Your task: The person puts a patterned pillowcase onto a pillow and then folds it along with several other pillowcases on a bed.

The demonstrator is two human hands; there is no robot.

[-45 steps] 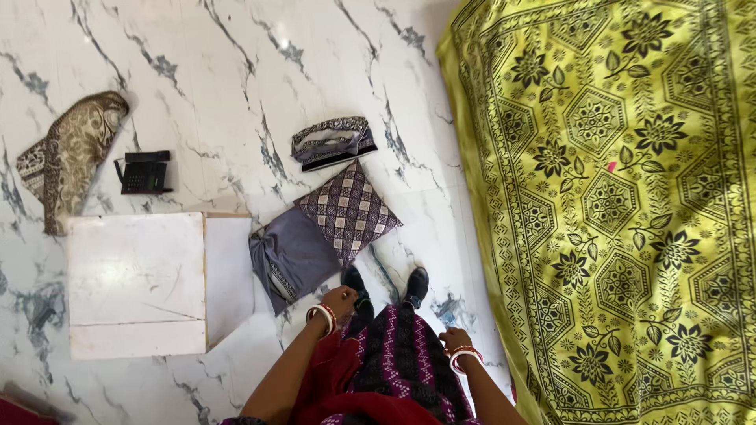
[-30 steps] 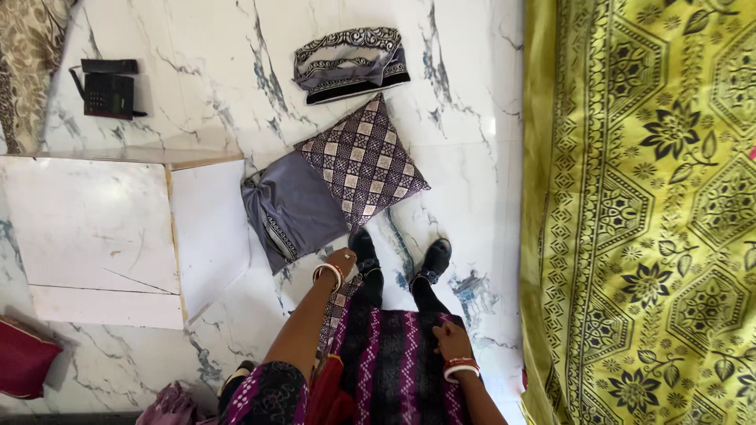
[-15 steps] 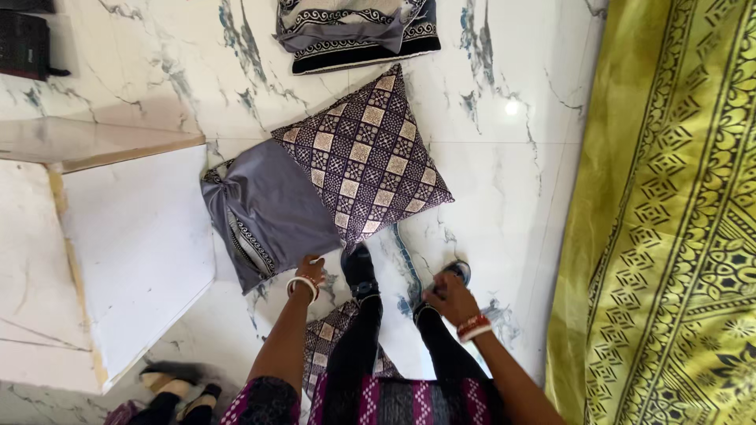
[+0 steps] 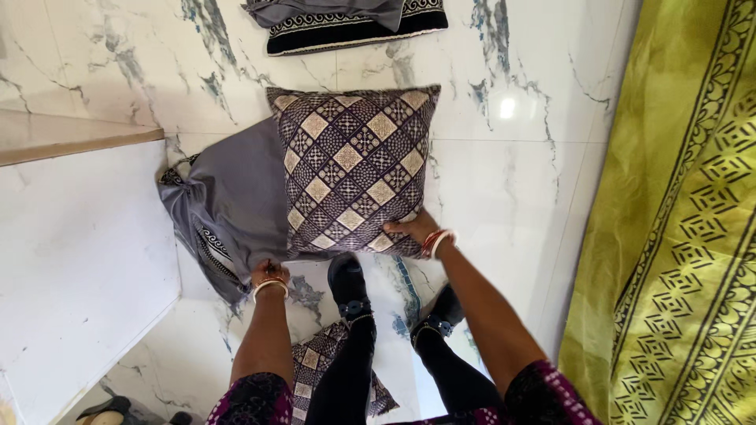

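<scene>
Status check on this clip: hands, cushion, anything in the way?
Left hand at grey cushion edge, grip unclear. Right hand gripping checked cushion lower edge. Checked cushion overlaps grey one on marble floor. Nothing blocking.

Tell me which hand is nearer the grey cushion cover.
Left. The left hand is on the lower edge of the grey cushion cover. The right hand is at the bottom edge of the checked cushion, farther from the cover.

No packages, labels, signs or screens show anywhere in this view, from twelve o'clock round to six.
</scene>
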